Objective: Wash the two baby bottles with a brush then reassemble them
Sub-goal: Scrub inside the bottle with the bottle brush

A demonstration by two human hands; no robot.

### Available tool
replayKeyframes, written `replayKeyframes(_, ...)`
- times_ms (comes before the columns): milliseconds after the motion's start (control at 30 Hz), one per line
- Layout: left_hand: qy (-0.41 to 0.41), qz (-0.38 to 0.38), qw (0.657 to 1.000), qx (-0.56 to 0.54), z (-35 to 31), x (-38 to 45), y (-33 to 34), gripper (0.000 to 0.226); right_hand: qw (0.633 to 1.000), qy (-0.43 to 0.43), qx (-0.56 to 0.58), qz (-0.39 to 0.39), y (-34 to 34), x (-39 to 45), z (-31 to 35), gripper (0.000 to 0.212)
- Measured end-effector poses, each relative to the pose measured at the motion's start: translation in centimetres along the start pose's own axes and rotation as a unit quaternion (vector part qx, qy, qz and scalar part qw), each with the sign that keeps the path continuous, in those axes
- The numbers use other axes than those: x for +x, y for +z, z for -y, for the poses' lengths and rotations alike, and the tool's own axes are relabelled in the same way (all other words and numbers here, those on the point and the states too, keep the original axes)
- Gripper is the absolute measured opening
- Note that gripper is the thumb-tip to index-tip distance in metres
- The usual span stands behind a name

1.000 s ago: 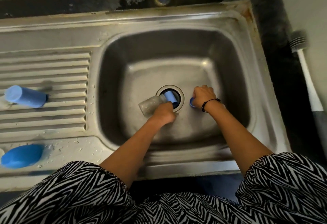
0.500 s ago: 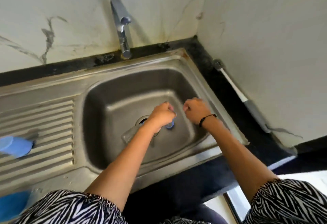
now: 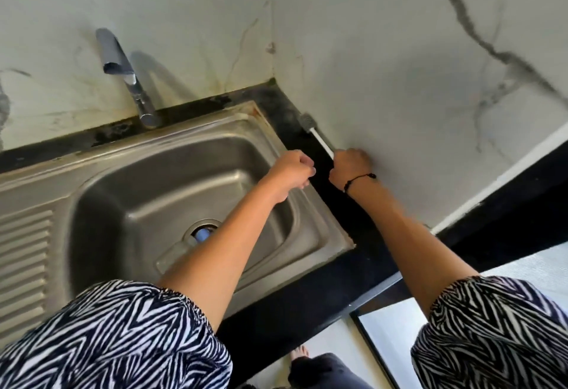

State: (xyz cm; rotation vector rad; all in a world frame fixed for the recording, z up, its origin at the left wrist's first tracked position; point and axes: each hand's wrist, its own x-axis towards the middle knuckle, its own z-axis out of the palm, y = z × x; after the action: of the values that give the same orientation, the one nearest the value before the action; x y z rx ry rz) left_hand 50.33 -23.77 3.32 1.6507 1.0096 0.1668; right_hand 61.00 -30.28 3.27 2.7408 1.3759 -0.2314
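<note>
right hand (image 3: 349, 167) has left the sink (image 3: 172, 155) and now grips the brush (image 3: 316, 136) at centre right. left hand (image 3: 292, 170) curled, seemingly empty; bottle (image 3: 176, 253) lies by the drain, so scrubbing looks next.

A bottle (image 3: 176, 255) lies in the sink (image 3: 147, 173), at 7 o'clock of the drain (image 3: 203, 230). The faucet (image 3: 129, 78) stands at 11 o'clock of the basin; the brush (image 3: 315, 135) lies on the bench (image 3: 362, 225) at 2 o'clock.
</note>
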Motion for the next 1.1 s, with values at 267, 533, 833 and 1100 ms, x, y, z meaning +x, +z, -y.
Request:
replayKeyframes(267, -0.034, -0.034, 0.999, -0.012, -0.7, 2.2, 3.4, 0.014, 0.999, -0.026, -0.001, -0.02, 1.0, 1.5, -0.6, 0.032)
replayKeyframes(533, -0.048, -0.052, 0.995, -0.074, 1.7, 2.7, 2.5, 0.02, 1.0, 0.002, 0.012, 0.0, 2.2, 2.5, 0.1, 0.033)
replayKeyframes(833, -0.102, -0.159, 0.958, -0.215, 10.3, -0.9, -5.7, 0.028, 0.988, -0.151, 0.037, -0.004, 2.6, 0.7, 11.3, 0.039)
replayKeyframes(1100, -0.242, -0.287, 0.85, -0.369, 19.3, -4.4, -11.7, 0.021, 0.966, -0.242, 0.004, 0.091, 6.6, -0.9, 19.7, 0.04)
